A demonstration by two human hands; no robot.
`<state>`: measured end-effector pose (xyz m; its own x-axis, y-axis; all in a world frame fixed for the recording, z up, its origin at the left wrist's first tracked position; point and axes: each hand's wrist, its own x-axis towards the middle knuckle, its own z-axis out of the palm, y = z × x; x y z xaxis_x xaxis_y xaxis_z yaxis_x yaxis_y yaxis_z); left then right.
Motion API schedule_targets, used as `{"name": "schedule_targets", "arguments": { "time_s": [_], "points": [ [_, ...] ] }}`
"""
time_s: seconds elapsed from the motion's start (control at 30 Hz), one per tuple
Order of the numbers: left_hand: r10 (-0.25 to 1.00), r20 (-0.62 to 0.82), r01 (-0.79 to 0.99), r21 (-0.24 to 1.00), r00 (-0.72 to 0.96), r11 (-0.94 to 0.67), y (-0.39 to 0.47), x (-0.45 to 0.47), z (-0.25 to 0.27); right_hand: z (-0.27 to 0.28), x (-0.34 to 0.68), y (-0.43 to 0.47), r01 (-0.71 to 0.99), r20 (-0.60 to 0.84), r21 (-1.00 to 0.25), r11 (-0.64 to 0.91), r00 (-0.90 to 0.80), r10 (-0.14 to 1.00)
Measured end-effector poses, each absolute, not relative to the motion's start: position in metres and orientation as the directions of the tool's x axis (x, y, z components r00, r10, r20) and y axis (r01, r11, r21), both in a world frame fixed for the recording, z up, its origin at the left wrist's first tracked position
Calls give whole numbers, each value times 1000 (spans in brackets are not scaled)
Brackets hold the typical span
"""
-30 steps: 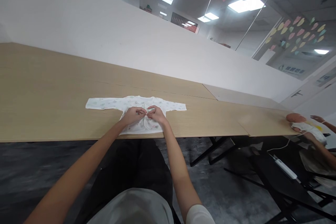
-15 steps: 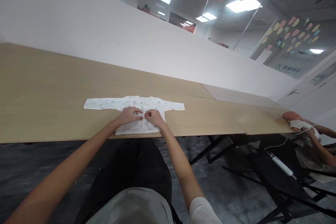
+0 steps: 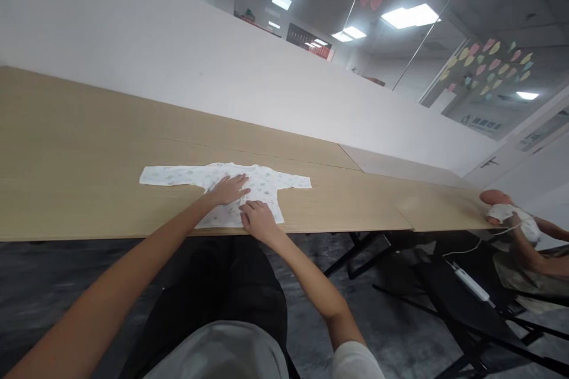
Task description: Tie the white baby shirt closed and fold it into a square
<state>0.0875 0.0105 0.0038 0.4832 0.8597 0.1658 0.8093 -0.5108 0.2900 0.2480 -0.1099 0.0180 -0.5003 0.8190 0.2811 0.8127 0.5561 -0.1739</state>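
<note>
A small white baby shirt (image 3: 264, 180) with a faint scattered print lies spread on the table, long sleeves stretched out to both sides. My left hand (image 3: 229, 189) lies palm down over the shirt's middle, fingers extended and a little apart. Lower on the front, close to the hem, my right hand (image 3: 258, 219) rests on the cloth with its fingers slightly bent and no fabric visibly gripped. Part of the front opening is covered by my hands.
The long wooden table (image 3: 89, 130) runs along a white wall (image 3: 178, 71). At the far right another person's hand (image 3: 522, 231) holds white cloth on a doll-like figure (image 3: 495, 197). A white power strip (image 3: 471, 283) lies on a black chair (image 3: 444, 290).
Both hands have come out of their pinch at the front opening. My left hand has flattened higher on the shirt, and my right has moved down toward the hem.
</note>
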Motion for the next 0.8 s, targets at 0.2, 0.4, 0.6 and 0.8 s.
{"name": "schedule_targets", "arguments": {
  "time_s": [0.2, 0.4, 0.6, 0.8],
  "points": [
    [912, 154, 884, 229, 381, -408, 25, 44, 20, 49, 270, -49, 805, 214, -388, 450, -396, 893],
    [994, 77, 966, 240, 79, -95, 42, -20, 33, 71, 303, 49, 952, 154, -257, 168, -132, 979],
    [996, 66, 979, 189, 62, -73, 44, -41, 37, 52, 314, 54, 988, 122, -54, 144, -137, 983],
    [985, 71, 939, 298, 155, -169, 54, -54, 58, 62, 351, 45, 957, 123, -169, 237, -219, 968]
  ]
}}
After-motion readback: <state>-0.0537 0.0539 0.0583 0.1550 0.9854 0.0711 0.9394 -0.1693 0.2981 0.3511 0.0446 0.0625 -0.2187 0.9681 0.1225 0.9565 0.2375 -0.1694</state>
